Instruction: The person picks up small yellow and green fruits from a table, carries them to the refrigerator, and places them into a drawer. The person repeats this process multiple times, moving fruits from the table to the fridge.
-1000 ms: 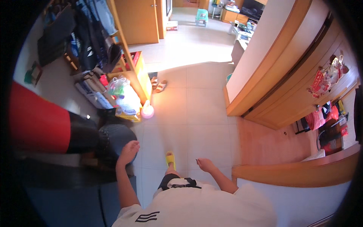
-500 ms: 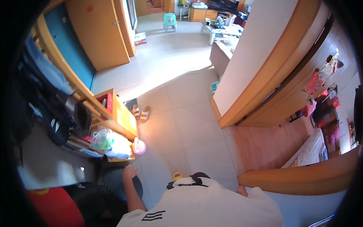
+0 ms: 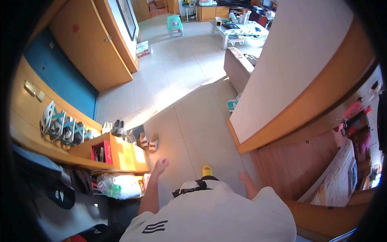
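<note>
My left hand is held out in front of me on the left, its fingers curled in with nothing visible in them. Nearest to it is the yellow wooden shoe cabinet, which it does not touch. On the right my right hand hangs low beside my body, close to the wooden door threshold; its fingers are too small and partly hidden to make out. A yellow slipper shows on my foot between the two hands.
Sandals and other shoes stand by the cabinet. Plastic bags lie on a low shelf at left. A white wall corner juts out at right. Farther off are a sofa, a glass coffee table and a green stool.
I have moved forward along the tiled floor; the cabinet and bags now sit lower in view. My left hand has swung forward and up. More of my right forearm shows.
</note>
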The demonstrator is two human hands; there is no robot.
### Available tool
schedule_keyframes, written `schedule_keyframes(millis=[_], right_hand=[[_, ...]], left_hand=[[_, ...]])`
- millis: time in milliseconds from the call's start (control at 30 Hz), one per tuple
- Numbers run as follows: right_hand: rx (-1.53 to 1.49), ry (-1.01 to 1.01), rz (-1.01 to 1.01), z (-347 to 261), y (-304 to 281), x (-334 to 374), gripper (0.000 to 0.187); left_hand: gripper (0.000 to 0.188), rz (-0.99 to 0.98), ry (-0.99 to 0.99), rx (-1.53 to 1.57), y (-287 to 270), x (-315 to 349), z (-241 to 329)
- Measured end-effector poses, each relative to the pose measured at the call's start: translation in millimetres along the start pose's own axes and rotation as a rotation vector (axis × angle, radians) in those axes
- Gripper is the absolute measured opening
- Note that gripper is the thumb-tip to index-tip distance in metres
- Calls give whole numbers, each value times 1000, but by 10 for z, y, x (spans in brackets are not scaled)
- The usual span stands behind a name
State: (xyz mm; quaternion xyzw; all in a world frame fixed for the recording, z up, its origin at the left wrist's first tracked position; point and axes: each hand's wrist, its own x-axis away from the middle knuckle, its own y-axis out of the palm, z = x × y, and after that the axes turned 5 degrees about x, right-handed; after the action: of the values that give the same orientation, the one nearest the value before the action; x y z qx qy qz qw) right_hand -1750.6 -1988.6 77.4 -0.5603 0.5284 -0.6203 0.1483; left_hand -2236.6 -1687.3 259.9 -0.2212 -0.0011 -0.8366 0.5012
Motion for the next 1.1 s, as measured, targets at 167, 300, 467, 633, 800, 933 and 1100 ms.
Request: schedule_keyframes(millis=[167, 300, 467, 633, 800, 933, 1100], right_hand=[[-371, 9, 228, -1016, -1723, -1155, 35], [-371, -85, 200, -1355, -2428, -1803, 35], [-304, 4, 25, -1393, -2606, -2605, 37], [-538, 381, 175, -1317, -2481, -2661, 41], [-733, 606, -14, -1336, -2511, -3194, 29], [-481, 717, -122, -1445, -2906, -4109, 24], [-263, 400, -100, -1699, -3880, -5813, 27]], left_hand=[[24, 113, -722, -346, -457, 463, -1319], [22, 232, -1061, 15, -719, 689, -1082], [20, 329, -1160, 275, -1060, -255, -660], [20, 325, -955, 418, -1668, -2484, -93], [37, 76, -49, 527, -1636, -5707, 773], [14, 90, 218, -244, -1034, -7244, 2835], [16, 28, 334, -580, -859, -8278, 3826]])
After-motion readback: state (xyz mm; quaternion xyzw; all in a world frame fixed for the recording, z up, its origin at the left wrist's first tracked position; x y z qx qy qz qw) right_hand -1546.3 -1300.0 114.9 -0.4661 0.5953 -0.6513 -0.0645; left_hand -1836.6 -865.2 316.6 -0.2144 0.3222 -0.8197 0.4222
